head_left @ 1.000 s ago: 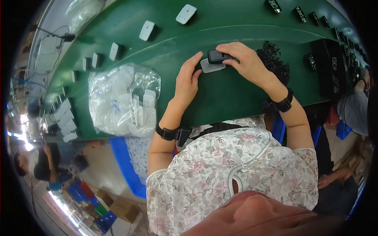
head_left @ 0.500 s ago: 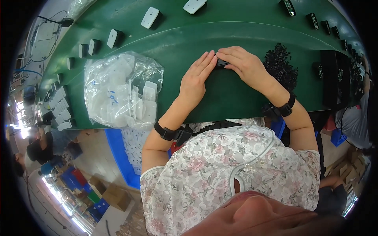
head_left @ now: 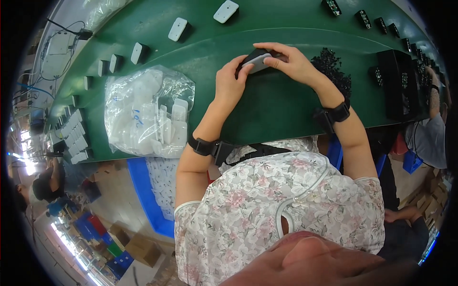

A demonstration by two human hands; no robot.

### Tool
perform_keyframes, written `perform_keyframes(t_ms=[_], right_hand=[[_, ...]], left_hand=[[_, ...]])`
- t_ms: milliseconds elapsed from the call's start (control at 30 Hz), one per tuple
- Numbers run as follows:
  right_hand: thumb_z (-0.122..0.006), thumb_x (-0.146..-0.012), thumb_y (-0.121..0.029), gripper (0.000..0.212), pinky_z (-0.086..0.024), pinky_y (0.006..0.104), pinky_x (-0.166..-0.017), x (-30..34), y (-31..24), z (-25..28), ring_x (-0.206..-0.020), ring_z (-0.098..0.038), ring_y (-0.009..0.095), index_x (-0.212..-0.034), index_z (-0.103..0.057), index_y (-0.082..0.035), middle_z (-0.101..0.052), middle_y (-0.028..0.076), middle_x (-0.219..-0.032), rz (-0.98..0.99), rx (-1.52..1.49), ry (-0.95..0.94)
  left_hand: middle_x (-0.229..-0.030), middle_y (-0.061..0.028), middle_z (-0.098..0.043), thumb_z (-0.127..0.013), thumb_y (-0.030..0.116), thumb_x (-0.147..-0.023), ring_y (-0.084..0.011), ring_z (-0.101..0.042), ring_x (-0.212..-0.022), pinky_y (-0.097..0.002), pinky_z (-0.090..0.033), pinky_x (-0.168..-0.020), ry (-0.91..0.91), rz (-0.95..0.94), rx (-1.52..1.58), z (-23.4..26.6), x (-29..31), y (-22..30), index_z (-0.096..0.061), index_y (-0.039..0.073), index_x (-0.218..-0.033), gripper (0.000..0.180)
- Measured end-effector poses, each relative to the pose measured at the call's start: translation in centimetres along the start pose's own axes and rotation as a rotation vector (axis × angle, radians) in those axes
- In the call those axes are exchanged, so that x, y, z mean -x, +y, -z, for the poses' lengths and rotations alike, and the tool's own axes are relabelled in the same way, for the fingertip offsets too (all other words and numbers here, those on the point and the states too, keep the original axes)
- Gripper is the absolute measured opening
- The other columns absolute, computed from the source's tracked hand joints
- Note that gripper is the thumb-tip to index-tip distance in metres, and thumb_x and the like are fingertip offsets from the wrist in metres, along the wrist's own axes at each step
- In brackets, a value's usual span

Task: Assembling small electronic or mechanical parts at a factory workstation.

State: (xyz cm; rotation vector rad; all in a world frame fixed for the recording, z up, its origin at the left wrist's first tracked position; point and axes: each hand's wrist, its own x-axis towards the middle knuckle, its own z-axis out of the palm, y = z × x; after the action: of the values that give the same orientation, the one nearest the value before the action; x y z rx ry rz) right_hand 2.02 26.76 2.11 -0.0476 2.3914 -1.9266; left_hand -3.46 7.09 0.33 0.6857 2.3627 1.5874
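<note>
Green table [head_left: 281, 109] beneath, case [head_left: 260, 63] between hands [head_left: 228, 83] [head_left: 296, 65]

Black housing [head_left: 253, 55]: we see a dark, boxy shell, partly hidden, on the plate's far side.
Pale plate [head_left: 258, 64]: we see light grey, flat, round-cornered, against the housing; its seating we cannot tell.
Pose: we hold both tilted, plate facing us.
Place: between our left hand [head_left: 230, 80] and right hand [head_left: 292, 61], thumbs near the plate's ends.

A green table [head_left: 281, 109] bears a clear bag [head_left: 143, 112], black parts heap [head_left: 330, 69], white-topped blocks [head_left: 178, 29]
</note>
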Motion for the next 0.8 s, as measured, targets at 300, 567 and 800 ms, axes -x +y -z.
perform_keyframes(t_ms=[300, 567, 800], right_hand=[[-0.066, -0.084, -0.017, 0.037, -0.048, 0.0265, -0.072, 2.9, -0.7, 0.5, -0.077, -0.057, 0.013, -0.119, -0.059, -0.007, -0.065, 0.006, -0.098, 0.068, 0.210, 0.150], [-0.063, -0.087, -0.014, 0.037, -0.047, 0.0277, -0.082, 3.7, -0.3, 4.4, -0.095, -0.059, 0.015, -0.122, -0.057, -0.005, -0.061, 0.008, -0.114, 0.139, 0.194, 0.522], [-0.067, -0.082, -0.011, 0.026, -0.046, 0.0247, -0.073, 8.2, 2.0, 11.5, -0.079, -0.057, 0.014, -0.107, -0.063, -0.004, -0.061, 0.004, -0.091, -0.091, 0.610, 0.773]], left_hand=[[-0.071, -0.0073, -0.063, -0.063, 0.017, -0.088, -0.0104, -0.059, -0.062, -0.0243, -0.048, -0.058, -0.167, 0.099, 0.164, -1.1, 0.0, 1.6, -0.063, -0.003, -0.105, 0.026], [-0.070, -0.0068, -0.065, -0.058, 0.019, -0.091, -0.0087, -0.058, -0.056, -0.0230, -0.048, -0.053, -0.209, 0.026, 0.201, -4.2, -7.0, 1.9, -0.064, -0.004, -0.102, 0.026], [-0.068, -0.0150, -0.066, -0.053, 0.018, -0.093, -0.0164, -0.064, -0.053, -0.0249, -0.049, -0.047, -0.097, 0.252, 0.391, -7.1, -16.7, 0.9, -0.059, -0.012, -0.097, 0.030]])
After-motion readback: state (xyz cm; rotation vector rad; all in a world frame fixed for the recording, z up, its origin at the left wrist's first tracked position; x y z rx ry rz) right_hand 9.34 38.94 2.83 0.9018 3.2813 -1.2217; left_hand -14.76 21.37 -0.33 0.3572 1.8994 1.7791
